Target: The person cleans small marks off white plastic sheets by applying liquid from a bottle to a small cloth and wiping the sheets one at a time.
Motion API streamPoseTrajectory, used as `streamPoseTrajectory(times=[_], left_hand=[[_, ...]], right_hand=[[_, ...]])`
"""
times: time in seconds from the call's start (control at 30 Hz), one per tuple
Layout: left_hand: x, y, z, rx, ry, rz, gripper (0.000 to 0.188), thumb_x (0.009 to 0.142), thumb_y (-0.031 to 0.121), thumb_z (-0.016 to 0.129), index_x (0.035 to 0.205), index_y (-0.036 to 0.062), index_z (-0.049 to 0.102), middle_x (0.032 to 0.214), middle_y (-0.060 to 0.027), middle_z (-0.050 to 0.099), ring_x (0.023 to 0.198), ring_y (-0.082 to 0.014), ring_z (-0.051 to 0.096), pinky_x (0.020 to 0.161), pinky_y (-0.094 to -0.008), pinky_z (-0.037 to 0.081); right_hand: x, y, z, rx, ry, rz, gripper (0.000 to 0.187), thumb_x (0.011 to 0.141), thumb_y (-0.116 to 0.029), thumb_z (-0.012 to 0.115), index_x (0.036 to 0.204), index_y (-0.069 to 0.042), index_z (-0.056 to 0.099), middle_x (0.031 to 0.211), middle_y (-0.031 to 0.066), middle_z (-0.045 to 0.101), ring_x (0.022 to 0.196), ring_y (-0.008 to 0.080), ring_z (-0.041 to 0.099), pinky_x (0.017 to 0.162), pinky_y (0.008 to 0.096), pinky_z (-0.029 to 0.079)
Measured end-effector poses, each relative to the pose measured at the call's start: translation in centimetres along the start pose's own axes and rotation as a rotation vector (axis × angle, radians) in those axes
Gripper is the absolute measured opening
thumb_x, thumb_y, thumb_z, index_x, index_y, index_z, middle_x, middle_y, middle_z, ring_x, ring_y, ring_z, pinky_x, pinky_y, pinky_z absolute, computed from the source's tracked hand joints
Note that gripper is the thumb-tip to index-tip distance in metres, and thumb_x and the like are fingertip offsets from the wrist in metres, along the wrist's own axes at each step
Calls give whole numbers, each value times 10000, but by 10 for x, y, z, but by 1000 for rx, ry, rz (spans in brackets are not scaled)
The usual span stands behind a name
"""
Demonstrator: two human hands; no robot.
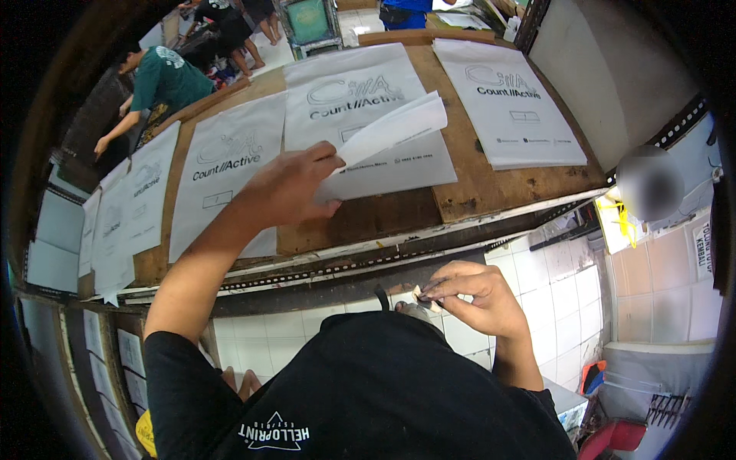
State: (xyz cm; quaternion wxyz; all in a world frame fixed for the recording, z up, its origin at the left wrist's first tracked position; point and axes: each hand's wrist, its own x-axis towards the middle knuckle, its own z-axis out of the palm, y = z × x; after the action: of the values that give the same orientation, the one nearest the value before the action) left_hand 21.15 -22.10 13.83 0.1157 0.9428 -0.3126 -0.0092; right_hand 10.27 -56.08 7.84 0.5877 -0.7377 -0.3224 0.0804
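Out over the wooden table, my left hand [299, 184] has its fingers on the end of a folded-up flap of a white printed sheet [395, 126]. The sheet looks thin and slightly see-through, with a dark line drawing and lettering. My left thumb is held apart from the fingers, below the flap. In front of my body, short of the table edge, my right hand [483, 295] pinches a small pale scrap with dark smudges [427, 299]. Whether the scrap is cloth or paper, I cannot tell. Dark stains mark the right fingertips.
More printed sheets [510, 107] lie flat along the brown wooden table [491, 192], to the right and left. Below its metal-edged front is a white tiled floor [284, 337]. At far left a person in a green shirt [172, 80] bends over a surface. A red chair [613, 438] stands lower right.
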Motion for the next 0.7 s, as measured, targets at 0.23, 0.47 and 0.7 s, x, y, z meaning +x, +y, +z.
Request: streamPoseTrajectory(times=[0.23,0.47,0.7], left_hand=[[0,-5,2,-22,46,60,528,768,213,825,1214,24,617,1178,-176,595,1099,-404,618,949,-468,520],[1,-6,3,4,23,47,509,776,224,816,1195,12,620,1161,-176,592,1034,-391,642,907,-473,535],[0,-7,15,267,20,174,287,854,145,708,1110,34,639,1096,-140,593,954,-334,658,816,-427,565]], right_hand=[[1,-10,17,8,62,72,225,760,75,665,941,8,781,964,159,760,912,278,738,803,346,574],[0,-10,23,-3,82,97,218,763,47,670,944,3,783,962,159,758,911,285,739,811,353,574],[1,-2,21,-21,20,84,171,841,21,675,982,1,771,1034,141,758,947,265,744,813,345,582]])
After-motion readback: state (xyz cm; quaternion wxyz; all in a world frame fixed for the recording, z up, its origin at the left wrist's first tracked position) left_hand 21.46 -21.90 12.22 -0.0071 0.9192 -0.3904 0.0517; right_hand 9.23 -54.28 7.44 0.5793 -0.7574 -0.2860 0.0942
